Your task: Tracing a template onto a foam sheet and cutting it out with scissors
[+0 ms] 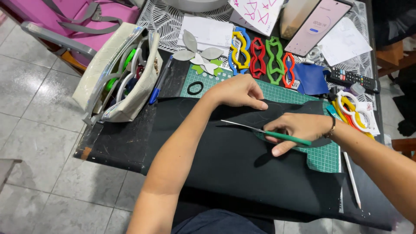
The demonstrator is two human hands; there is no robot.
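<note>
A large sheet of black fabric (242, 169) lies across the green cutting mat (323, 158) on the dark table. My left hand (238, 92) presses flat on the fabric's upper part, fingers pointing right. My right hand (299, 130) grips green-handled scissors (264, 131), whose thin blades point left over the fabric just below my left fingers. Faint curved outlines show on the fabric between the two hands.
Coloured bow-shaped templates (262, 56) line the table's back, next to a blue fabric piece (310, 78), a phone (318, 24) and a remote (353, 79). An open pouch (119, 73) of rings sits at left, a blue pen (160, 82) beside it, a white pencil (352, 180) at right.
</note>
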